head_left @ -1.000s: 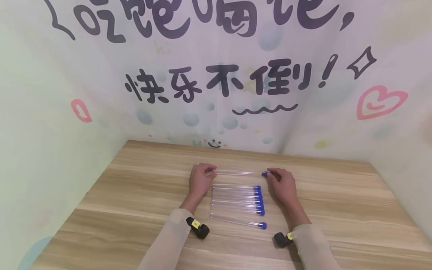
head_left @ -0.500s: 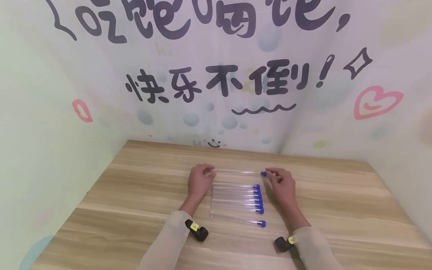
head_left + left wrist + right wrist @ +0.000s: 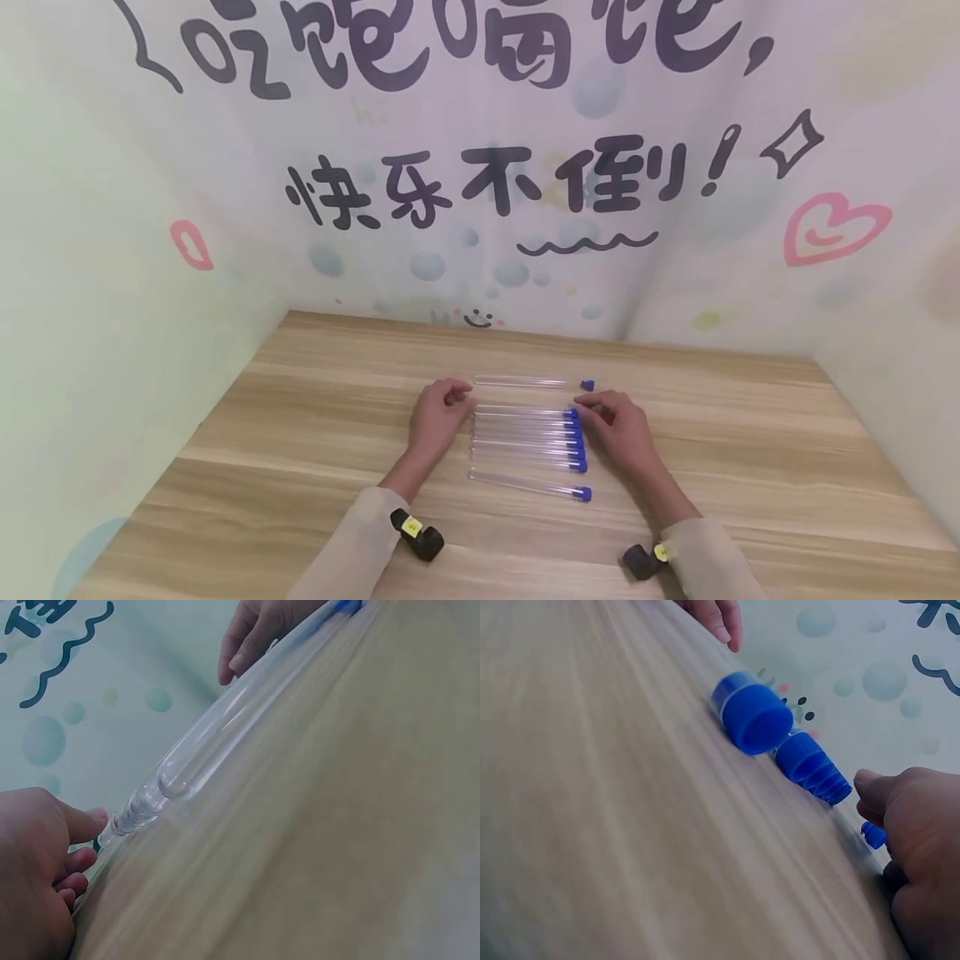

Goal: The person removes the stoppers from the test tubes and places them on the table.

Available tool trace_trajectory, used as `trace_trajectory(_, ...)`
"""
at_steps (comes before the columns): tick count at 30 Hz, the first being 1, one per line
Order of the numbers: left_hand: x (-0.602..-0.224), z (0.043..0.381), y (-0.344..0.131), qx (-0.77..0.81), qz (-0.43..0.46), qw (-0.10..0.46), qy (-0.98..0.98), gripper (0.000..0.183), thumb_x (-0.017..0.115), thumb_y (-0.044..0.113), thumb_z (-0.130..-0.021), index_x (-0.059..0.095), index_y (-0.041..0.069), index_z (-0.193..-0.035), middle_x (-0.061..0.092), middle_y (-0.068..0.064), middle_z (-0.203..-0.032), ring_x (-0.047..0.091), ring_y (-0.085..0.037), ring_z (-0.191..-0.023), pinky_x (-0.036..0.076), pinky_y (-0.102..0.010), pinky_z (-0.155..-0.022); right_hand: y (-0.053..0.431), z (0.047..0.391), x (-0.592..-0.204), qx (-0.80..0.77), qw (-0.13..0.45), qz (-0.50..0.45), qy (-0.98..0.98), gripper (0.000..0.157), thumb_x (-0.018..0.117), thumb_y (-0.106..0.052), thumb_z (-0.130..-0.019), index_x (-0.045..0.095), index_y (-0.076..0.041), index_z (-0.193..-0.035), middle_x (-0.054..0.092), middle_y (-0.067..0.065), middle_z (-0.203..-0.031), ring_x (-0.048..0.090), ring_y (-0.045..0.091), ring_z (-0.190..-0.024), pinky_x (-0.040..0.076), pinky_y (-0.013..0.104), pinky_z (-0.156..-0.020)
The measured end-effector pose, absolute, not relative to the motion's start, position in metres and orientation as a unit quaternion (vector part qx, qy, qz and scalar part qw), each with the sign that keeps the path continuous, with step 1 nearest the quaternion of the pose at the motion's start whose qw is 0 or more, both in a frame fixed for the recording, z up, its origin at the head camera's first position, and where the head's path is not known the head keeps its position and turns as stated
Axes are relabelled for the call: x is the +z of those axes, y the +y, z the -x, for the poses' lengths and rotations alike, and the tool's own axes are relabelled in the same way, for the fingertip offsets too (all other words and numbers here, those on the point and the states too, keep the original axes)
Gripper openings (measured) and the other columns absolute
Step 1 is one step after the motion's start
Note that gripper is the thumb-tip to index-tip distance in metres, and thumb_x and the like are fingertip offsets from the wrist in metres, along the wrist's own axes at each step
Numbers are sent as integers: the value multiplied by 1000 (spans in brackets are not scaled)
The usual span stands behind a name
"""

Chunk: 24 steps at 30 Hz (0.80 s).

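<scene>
flanking capped tubes [image 3: 525, 442], lower centre of frame | left hand [image 3: 439, 414] and right hand [image 3: 619, 423] loosely half-curled, holding nothing i can see | uncapped tube [image 3: 520, 382], loose cap [image 3: 587, 385] just above

The tubes [image 3: 247, 705] look glossy, caps [image 3: 742, 712] plastic, the table [image 3: 300, 450] wood-grained

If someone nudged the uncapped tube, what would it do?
The uncapped tube would probably roll, since it looks cylindrical and lies on its side. Slim and seemingly empty, it's likely light. Its straight, glassy shape suggests stiffness, perhaps fragility.
</scene>
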<state>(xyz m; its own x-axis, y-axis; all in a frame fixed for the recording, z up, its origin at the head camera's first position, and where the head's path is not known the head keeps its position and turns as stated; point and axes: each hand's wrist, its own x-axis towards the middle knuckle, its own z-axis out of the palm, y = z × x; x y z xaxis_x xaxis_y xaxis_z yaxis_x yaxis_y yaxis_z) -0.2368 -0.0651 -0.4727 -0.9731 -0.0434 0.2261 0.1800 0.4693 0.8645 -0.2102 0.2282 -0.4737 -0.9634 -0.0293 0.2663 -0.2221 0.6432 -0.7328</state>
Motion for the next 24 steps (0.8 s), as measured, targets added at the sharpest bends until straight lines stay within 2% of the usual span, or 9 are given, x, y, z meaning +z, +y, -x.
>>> trace_trajectory(7,-477,233,-69,-490,73,115,-861,15,76,11,-80,73,12,-95,63,3,-87,54,-15,-83,45,-33,-76,230,210,-472,402,113,-100,-903,19,63,-9,-93,71,-14,-109,63,2,-103,53,19,-91,44,39,-80)
trace_trajectory(14,-479,234,-71,-463,98,113,-874,11,75,13,-83,74,14,-93,64,5,-90,57,-15,-89,49,-31,-78,228,210,-473,396,110,-111,-905,20,63,-5,-92,71,-14,-108,64,1,-102,54,18,-94,44,40,-81)
trace_trajectory(24,-478,233,-71,-450,99,123,-879,10,77,11,-80,75,13,-90,64,2,-90,57,-17,-88,49,-33,-76,226,210,-475,372,108,-119,-914,22,65,-3,-90,70,-11,-110,65,1,-100,55,18,-91,46,39,-79)
